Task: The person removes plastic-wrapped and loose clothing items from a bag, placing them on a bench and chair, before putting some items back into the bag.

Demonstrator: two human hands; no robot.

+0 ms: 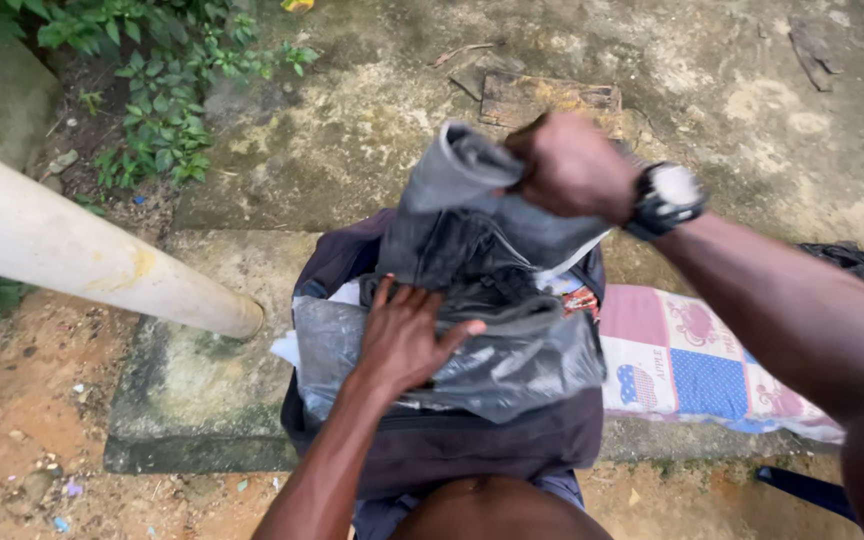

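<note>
Plastic bag: a grey see-through plastic bag (512, 365) lies crumpled across the open top of the backpack, with a bit of white paper (287, 348) showing at its left edge.
Small packet: a little red and white patterned thing (580, 300) peeks out at the right of the opening; its kind cannot be told.
Backpack: a dark backpack (472, 445) stands open on the concrete slab, right against the person's knee (497, 510) at the bottom of the view.
Grey cloth: a dark grey cloth (462, 215), bunched and creased, rises out of the backpack's mouth, its top pulled up above the opening.
Quilt: a patchwork quilt (692, 365) in pink, blue and white squares lies on the slab just right of the backpack, touching its side.
Edges: the concrete slab (192, 390) ends at a straight front edge, with bare red soil below it; a pale pole (72, 245) slants in from the left and ends near the backpack's left side.
Open room: bare slab lies left of the backpack, between it and the pole; behind it is stained concrete ground, with green plants (157, 95) at upper left.
Right hand: the right hand (572, 165), a wristwatch (664, 197) on its wrist, is a closed fist clamped on the top of the grey cloth.
Left hand: the left hand (407, 335) lies flat with fingers spread, pressing on the plastic bag and the cloth's lower folds, gripping nothing.
</note>
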